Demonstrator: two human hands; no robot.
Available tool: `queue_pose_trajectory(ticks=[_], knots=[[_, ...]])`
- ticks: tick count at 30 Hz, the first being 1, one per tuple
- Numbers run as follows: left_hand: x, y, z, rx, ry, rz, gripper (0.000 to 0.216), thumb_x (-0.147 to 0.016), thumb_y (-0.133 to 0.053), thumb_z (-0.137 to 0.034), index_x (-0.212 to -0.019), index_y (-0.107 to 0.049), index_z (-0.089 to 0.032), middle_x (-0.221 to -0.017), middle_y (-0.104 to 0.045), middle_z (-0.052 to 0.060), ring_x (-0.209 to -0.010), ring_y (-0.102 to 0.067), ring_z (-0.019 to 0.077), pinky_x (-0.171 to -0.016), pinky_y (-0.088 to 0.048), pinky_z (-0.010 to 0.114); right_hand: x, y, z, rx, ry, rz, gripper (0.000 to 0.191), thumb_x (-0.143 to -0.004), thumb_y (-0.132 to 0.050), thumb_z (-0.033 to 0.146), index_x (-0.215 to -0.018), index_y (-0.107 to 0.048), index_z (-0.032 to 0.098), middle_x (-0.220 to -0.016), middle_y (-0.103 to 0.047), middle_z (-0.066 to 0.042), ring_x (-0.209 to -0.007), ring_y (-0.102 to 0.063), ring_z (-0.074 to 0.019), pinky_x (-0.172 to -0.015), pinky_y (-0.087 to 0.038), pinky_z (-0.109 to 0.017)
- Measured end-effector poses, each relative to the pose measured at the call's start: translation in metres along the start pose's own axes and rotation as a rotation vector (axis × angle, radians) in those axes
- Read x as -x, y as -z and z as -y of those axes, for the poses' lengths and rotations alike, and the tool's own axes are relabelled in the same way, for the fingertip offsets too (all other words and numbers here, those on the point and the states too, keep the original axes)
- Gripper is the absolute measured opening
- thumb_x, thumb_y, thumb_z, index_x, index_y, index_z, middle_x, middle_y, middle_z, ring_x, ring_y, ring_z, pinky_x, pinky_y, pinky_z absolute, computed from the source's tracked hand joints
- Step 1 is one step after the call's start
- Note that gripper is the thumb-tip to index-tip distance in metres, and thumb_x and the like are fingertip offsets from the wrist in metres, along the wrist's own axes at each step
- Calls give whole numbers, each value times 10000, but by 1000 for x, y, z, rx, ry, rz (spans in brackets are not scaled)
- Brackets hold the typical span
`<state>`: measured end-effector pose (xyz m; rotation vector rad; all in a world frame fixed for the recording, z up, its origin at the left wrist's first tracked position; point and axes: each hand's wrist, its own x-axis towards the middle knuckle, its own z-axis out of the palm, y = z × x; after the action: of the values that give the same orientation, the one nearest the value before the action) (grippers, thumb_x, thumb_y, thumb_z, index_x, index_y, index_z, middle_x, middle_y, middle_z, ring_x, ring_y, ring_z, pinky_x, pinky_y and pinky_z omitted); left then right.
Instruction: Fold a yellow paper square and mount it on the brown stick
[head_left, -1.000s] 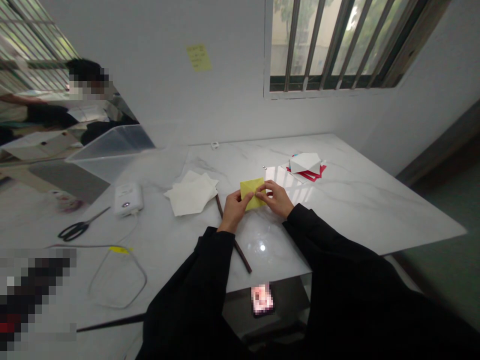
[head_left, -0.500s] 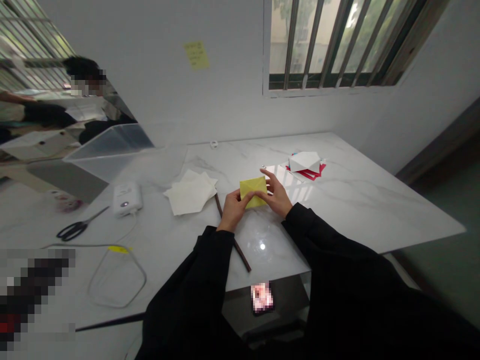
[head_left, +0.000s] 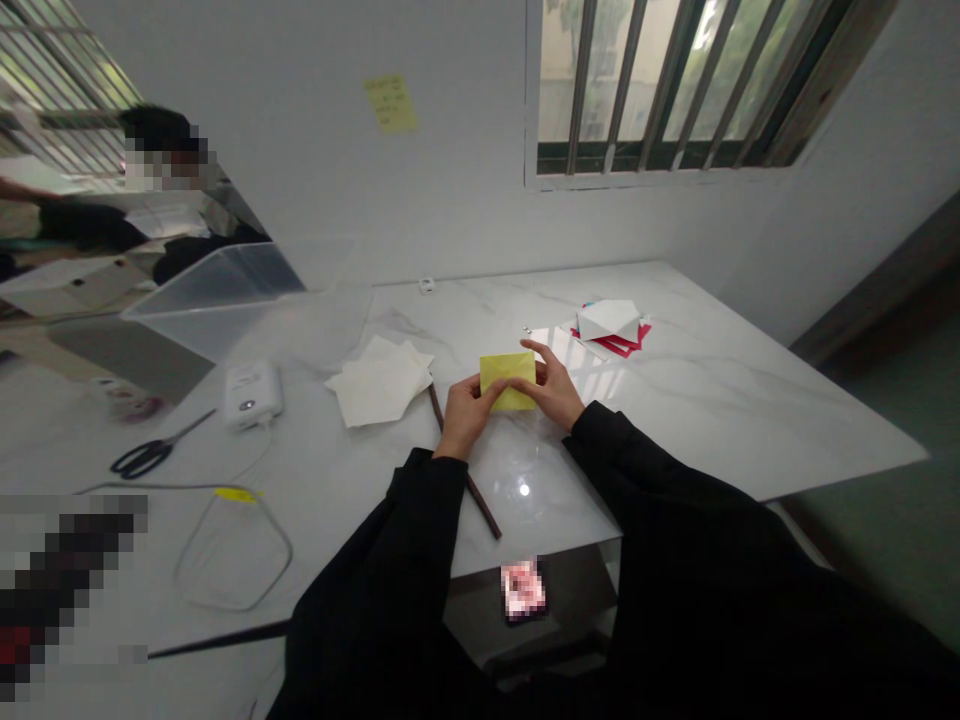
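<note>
A small yellow paper envelope (head_left: 507,367), with fold lines meeting near its middle, is held up above the table between both hands. My left hand (head_left: 466,408) grips its left side, thumb across the front and fingers mostly hidden behind. On the right edge, my right hand (head_left: 556,388) pinches it with the thumb in front; the index finger sticks up off the paper. Beneath my left wrist lies a thin dark brown stick (head_left: 484,507) on the tabletop. Left of my hands, several sheets of off-white paper (head_left: 382,385) lie in a loose stack.
A pile of white and red folded papers (head_left: 611,322) lies at the back right of the marble-patterned table (head_left: 720,400). At left are scissors (head_left: 142,458), a white device (head_left: 253,393) with a cable, and a clear plastic box (head_left: 217,290). Another person (head_left: 161,150) sits beyond.
The yellow envelope has turned slightly, so its top edge now looks more level. Both hands keep their hold on it. The whole view has shifted a little.
</note>
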<state>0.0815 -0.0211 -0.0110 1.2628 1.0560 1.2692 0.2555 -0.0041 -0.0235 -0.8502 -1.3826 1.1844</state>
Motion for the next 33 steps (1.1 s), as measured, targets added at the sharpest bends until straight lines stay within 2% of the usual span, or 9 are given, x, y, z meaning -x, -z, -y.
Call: queue_pose_trajectory(ticks=[9,17,33], knots=[[0,0,1,18,-6,0,626,-680,-886,-627,-1066,-796,-141,-953,-811,100,-931,-758,298,-839,-611,413,-2,0,-2,-18,-6,-10,681,-778,-851,434,-1337,-507,255,-1099,-755,-77,-987,-750,-261,-903,-648,-465],[1,-1,-3,-4,4,-10,630,-677,-887,-625,-1057,-794,-130,-925,-807,102,-921,-760,302,-818,-610,408,0,-2,3,-16,-8,-41,592,-744,-861,424,-1211,-551,232,-1031,-756,-61,-908,-740,-231,-814,-639,-389],[1,-1,-4,-17,-5,-12,631,-691,-877,-626,-1066,-796,-125,-960,-811,119,-934,-763,310,-827,-612,410,-1,-2,2,-12,-3,-31,582,-737,-863,449,-1182,-551,240,-1027,-748,-57,-901,-726,-223,-817,-635,-398]])
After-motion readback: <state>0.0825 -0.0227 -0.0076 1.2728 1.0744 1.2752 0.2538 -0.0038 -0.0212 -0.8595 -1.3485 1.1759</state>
